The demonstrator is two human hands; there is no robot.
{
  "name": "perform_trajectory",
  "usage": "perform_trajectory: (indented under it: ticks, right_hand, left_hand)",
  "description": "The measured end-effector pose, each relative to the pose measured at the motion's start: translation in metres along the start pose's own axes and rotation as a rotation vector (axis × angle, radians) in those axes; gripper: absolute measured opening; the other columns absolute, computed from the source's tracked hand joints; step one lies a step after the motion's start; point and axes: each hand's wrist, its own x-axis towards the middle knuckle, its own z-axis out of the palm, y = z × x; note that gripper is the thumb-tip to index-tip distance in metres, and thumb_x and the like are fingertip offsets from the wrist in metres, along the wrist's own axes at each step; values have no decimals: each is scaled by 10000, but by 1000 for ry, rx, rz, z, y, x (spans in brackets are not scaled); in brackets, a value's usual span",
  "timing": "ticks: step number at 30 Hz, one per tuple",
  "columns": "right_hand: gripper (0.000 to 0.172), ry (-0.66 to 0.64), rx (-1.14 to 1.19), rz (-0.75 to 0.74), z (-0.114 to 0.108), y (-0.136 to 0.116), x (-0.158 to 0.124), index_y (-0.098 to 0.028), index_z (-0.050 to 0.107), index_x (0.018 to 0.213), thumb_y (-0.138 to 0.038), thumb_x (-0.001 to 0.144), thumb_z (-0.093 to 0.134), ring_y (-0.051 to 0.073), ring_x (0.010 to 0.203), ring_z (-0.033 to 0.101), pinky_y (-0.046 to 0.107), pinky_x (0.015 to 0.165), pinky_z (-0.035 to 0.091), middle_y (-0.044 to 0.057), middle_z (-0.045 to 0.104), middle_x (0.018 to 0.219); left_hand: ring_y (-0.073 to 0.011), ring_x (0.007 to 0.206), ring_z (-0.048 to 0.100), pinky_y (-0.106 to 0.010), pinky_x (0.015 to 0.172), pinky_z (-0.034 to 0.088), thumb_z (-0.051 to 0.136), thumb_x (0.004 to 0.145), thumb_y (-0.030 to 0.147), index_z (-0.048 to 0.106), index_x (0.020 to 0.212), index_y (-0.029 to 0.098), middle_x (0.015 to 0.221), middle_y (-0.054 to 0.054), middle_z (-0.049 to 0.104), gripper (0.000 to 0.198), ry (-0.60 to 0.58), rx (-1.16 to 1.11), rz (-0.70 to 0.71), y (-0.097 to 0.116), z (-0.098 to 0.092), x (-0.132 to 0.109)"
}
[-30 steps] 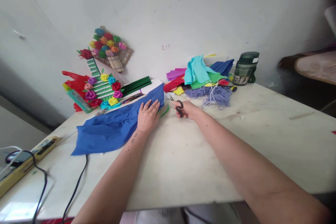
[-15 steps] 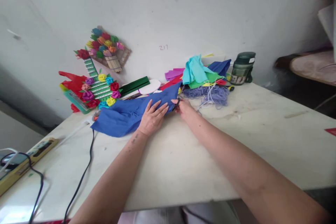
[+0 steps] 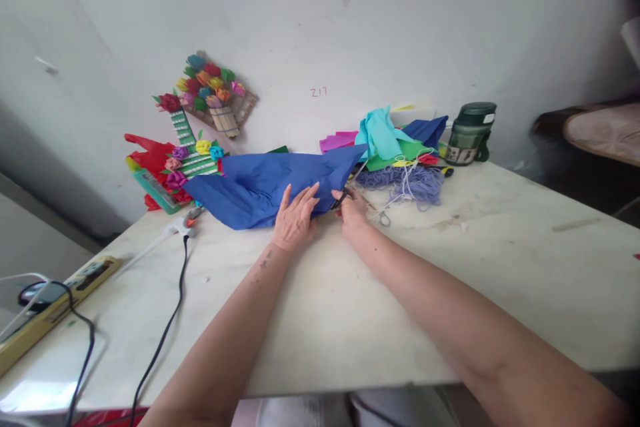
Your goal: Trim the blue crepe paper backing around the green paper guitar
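A large blue sheet (image 3: 260, 180), looking like crepe paper or thin cloth, is raised and creased across the far middle of the table. On its near edge lies my left hand (image 3: 296, 219), fingers extended over the sheet and thumb out of sight; it grips the sheet there. My right hand (image 3: 353, 209) is closed around dark-handled scissors (image 3: 340, 200) at the sheet's right end. The scissor blades are mostly hidden by the sheet and fingers.
Behind are paper flowers on a green striped stand (image 3: 197, 163) and coloured sheets (image 3: 381, 137). Purple yarn (image 3: 417, 183) and a green bottle (image 3: 470, 135) stand right. A power strip (image 3: 95, 273) and black cable (image 3: 173, 313) lie left on the white table (image 3: 400, 327).
The blue sheet's left part has lifted off the table and now hides more of the flowers and green strip behind. My left hand has tilted with it; my right hand keeps the scissors.
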Motion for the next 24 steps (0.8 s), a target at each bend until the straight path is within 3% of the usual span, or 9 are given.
perform_trajectory:
  ticks: [5,9,11,17,24]
  right_hand:
    - [334,31,-54,-11,-1,8,4,-175,570,898,-242,578,641,93,461,482,185,362,313,-48,575,601]
    - [354,21,-81,-37,0,10,4,-174,566,892,-268,561,646,100,491,497,184,375,321,-43,583,616]
    - [358,23,-95,-37,1,10,3,-172,569,889,-278,557,652,105,500,504,187,370,317,-41,585,621]
    - [329,-37,-87,-5,0,7,2,-173,556,852,-315,585,685,114,498,529,184,326,312,-28,589,637]
    - [237,-65,-50,-18,3,2,-2,-208,499,876,-381,761,613,127,538,613,189,367,421,-1,641,711]
  left_hand:
    - [-282,1324,333,-545,1128,41,527,671,144,471,1252,143,1479,-108,314,583,-103,65,-76,26,-1,14]
    - [-271,1401,134,-537,1126,101,466,758,120,396,1337,70,1479,-148,301,585,-124,136,-58,32,2,24]
    - [-268,1394,161,-524,1122,140,405,809,93,407,1330,39,1442,-176,361,524,-167,164,-74,30,7,28]
    - [-249,1329,341,-458,1086,270,337,860,79,439,1335,75,1414,-161,410,485,-217,143,-185,19,20,28]
    - [-225,1309,378,-435,1082,271,387,774,23,466,1327,128,1400,-127,440,569,-167,45,-255,-23,4,36]
